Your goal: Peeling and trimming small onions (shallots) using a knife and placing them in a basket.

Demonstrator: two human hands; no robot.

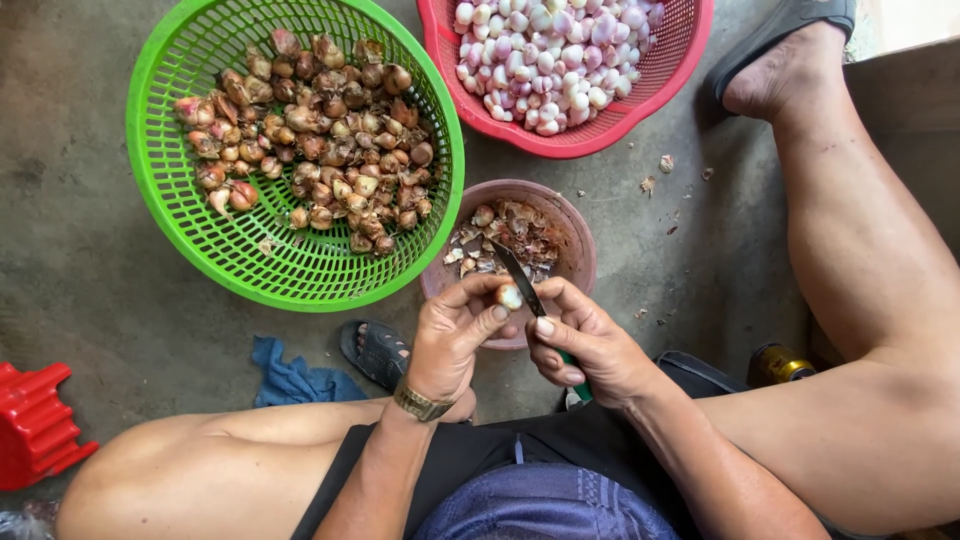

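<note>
The left hand (455, 335) is pinching a small shallot (509, 296) between thumb and fingertips, while the right hand (585, 345) is closing around a knife (520, 280), its blade lying against the shallot. Both are hovering over the near rim of a brown bowl (580, 240) holding peelings. Beyond, a green basket (160, 170) is carrying unpeeled shallots and a red basket (680, 60) peeled ones.
</note>
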